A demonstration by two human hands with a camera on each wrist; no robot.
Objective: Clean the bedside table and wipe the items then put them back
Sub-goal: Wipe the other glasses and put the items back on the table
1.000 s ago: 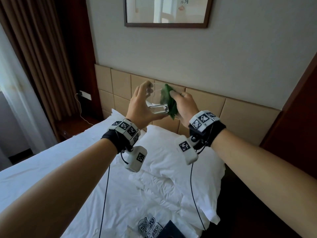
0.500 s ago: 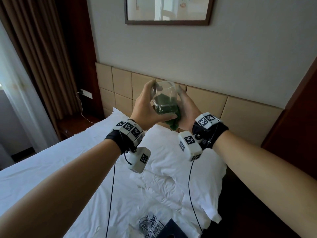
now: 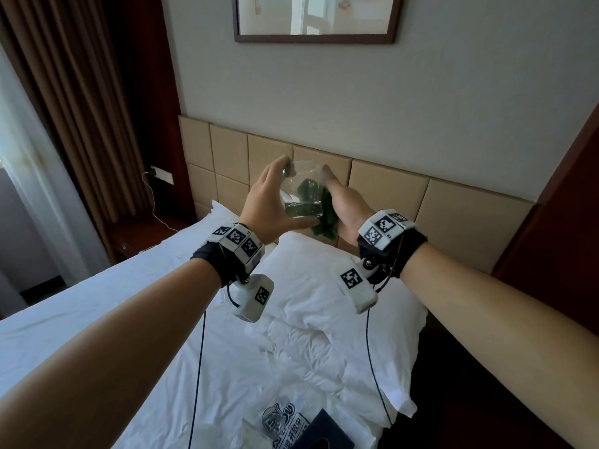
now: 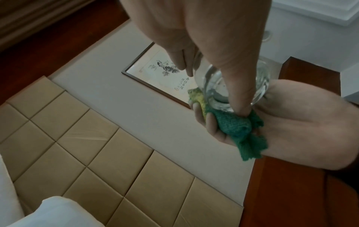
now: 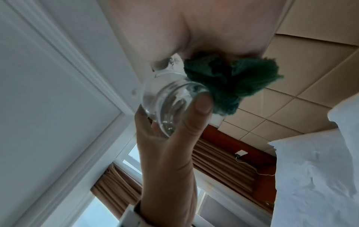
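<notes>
I hold a clear drinking glass point(image 3: 303, 192) up in front of the headboard between both hands. My left hand point(image 3: 282, 196) grips it, thumb along the thick base and fingers over the far side. My right hand point(image 3: 337, 199) cups a green cloth point(image 3: 324, 222) against the right side of the glass. In the left wrist view the glass point(image 4: 213, 92) shows beside my thumb, and the cloth point(image 4: 239, 130) lies bunched in the right palm. In the right wrist view the glass base point(image 5: 170, 104) faces the camera, with the cloth point(image 5: 233, 83) wedged beside it.
Below my hands lies the bed with a white pillow point(image 3: 324, 286). A printed clear packet point(image 3: 285, 422) and a dark blue object point(image 3: 324, 432) lie on the sheet near me. A dark wooden bedside table point(image 3: 142, 234) with a charger cable point(image 3: 155, 209) stands far left. The tan headboard point(image 3: 389, 196) is behind.
The right hand has carried the cloth from the glass's right edge round its side, so the green now shows through the glass. The left hand has turned the glass slightly.
</notes>
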